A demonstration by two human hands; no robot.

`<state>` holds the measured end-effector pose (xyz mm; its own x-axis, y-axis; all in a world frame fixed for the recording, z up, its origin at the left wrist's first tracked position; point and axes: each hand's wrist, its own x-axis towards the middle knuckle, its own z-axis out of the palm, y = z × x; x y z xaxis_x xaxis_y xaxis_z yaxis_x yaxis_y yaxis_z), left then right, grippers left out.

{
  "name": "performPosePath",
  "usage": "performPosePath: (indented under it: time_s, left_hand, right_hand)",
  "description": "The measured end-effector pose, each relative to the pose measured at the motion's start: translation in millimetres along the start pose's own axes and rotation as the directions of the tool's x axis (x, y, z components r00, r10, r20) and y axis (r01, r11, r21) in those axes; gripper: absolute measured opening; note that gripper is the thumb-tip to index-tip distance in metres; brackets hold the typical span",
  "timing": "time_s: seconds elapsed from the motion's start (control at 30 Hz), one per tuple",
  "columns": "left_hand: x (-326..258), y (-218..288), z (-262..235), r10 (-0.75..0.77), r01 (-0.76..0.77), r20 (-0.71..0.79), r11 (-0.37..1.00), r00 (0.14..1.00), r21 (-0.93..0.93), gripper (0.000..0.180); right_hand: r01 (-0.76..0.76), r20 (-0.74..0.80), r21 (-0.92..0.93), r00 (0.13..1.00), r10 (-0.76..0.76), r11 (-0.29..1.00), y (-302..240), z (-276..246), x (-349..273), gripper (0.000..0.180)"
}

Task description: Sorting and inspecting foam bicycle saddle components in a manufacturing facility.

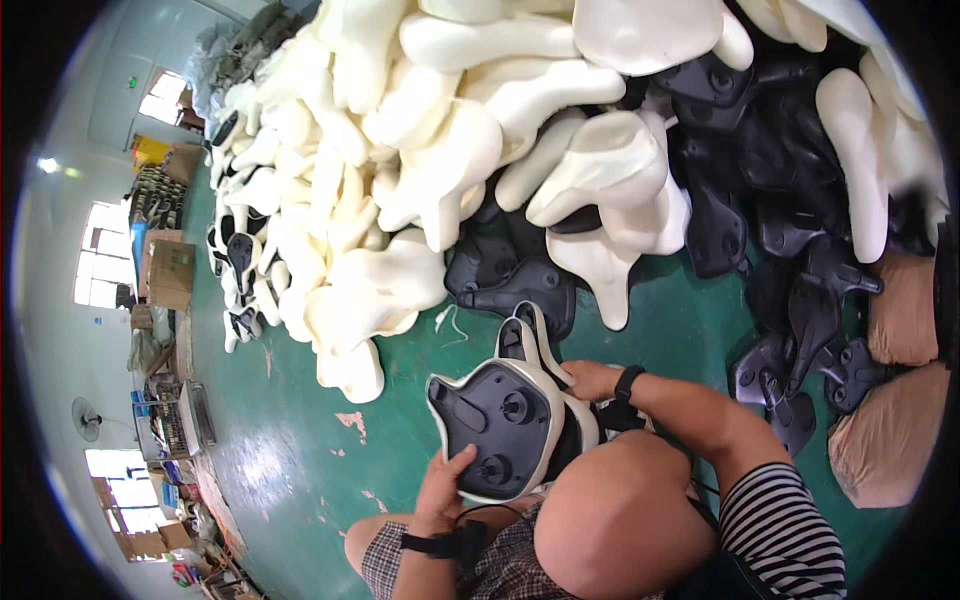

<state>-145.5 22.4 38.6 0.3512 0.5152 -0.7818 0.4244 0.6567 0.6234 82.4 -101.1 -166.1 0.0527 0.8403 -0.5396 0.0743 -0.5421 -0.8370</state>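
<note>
My left hand point(438, 490) grips the wide rear end of a bicycle saddle point(490, 420), its thumb pressed on the underside. The saddle is turned over, so its black plastic base faces up with a cream foam edge around it. Its narrow nose points away from me. My right hand point(592, 381) is closed on the cream foam edge of a second saddle point(548, 350) just right of the first, partly behind it. The fingers of that hand are partly hidden. Dark bands circle both wrists.
A tall heap of cream foam saddle pads point(440, 150) fills the far side. Black saddle bases point(510, 285) lie ahead and in a pile point(800, 290) on the right. Tan sacks point(890, 440) stand at the right edge. Cardboard boxes point(168, 272) line the left wall beyond the green floor point(270, 440).
</note>
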Motion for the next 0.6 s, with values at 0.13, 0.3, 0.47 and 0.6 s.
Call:
performPosePath:
  time_s: [0.13, 0.3, 0.47, 0.6]
  left_hand:
    - [-41.0, 97.3, 21.8, 0.309, -0.327, 0.133, 0.933, 0.942, 0.15, 0.047]
    - [-85.3, 210.1, 112.8, 0.67, -0.726, 0.288, 0.663, 0.684, 0.183, 0.057]
    - [-107.3, 227.1, 203.6, 0.688, -0.901, 0.583, 0.317, 0.433, 0.295, 0.066]
    - [-99.6, 152.5, 248.2, 0.345, -0.929, 0.873, 0.259, 0.345, 0.265, 0.069]
  right_hand:
    - [0.297, -0.33, 0.263, 0.922, -0.204, 0.918, -61.1, -25.2, -0.8, 0.053]
    - [0.665, -0.602, 0.711, 0.744, -0.291, 0.228, -99.0, -111.5, -49.4, 0.056]
    - [0.63, -0.536, 0.754, 0.755, -0.378, 0.187, -143.0, -149.9, -102.5, 0.057]
    - [0.654, -0.503, 0.654, 0.751, -0.428, 0.38, -217.4, -158.2, -150.4, 0.059]
